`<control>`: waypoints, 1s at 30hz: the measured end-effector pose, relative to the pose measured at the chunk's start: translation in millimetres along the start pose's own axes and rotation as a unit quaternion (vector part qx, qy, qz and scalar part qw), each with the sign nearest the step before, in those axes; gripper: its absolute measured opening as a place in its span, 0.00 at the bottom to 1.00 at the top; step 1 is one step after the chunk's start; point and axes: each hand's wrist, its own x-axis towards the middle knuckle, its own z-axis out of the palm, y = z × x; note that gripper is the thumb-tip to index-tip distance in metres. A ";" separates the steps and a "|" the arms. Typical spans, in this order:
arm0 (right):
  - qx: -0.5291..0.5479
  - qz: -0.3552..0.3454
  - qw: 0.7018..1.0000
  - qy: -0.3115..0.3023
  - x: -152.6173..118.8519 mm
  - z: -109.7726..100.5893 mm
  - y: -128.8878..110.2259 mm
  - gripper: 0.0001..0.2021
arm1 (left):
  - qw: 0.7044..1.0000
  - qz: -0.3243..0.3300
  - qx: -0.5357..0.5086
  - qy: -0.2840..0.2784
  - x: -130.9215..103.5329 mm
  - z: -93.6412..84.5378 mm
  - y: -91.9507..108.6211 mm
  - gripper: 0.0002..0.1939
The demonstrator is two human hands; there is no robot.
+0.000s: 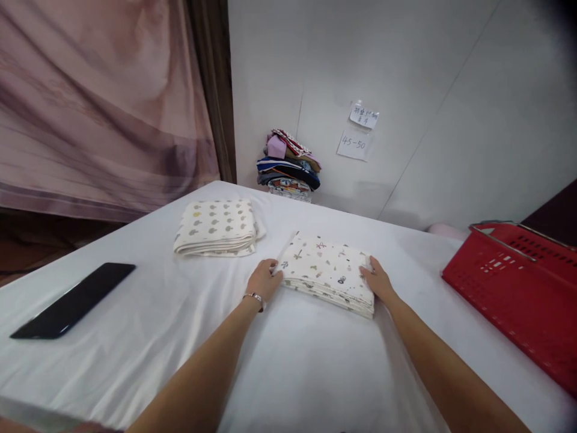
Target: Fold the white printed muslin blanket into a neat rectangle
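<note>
A folded white cloth (327, 267) with small printed figures lies flat in front of me, its layered edge facing my side. My left hand (264, 281), with a bracelet at the wrist, grips the cloth's left edge, thumb on top. On the opposite edge, my right hand (378, 281) has its thumb over the top layer and its other fingers along the side, partly hidden. Further left rests a second folded white cloth (216, 225) with rows of grey tree-like prints and one yellow one; neither hand touches it.
A white sheet (180, 300) covers the surface. A black flat slab (74, 300) lies at left, and a red basket (514, 294) stands at right. Stacked clothes (288, 165) sit by the back wall, below paper notes (355, 145). A pink curtain (103, 108) hangs at left.
</note>
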 end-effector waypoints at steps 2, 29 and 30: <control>0.051 0.023 0.998 -0.013 -12.6 -1.7 5.2 0.36 | 1.000 0.006 0.010 -0.006 0.5 0.4 0.6 0.16; 0.110 0.079 0.987 -0.091 -30.3 -42.1 25.1 0.39 | 0.978 -0.001 0.089 -0.190 -25.3 -7.1 27.3 0.14; 0.072 0.069 0.992 -0.081 -30.1 -42.8 22.0 0.38 | 0.978 -0.004 0.089 -0.187 -25.5 -7.2 27.3 0.12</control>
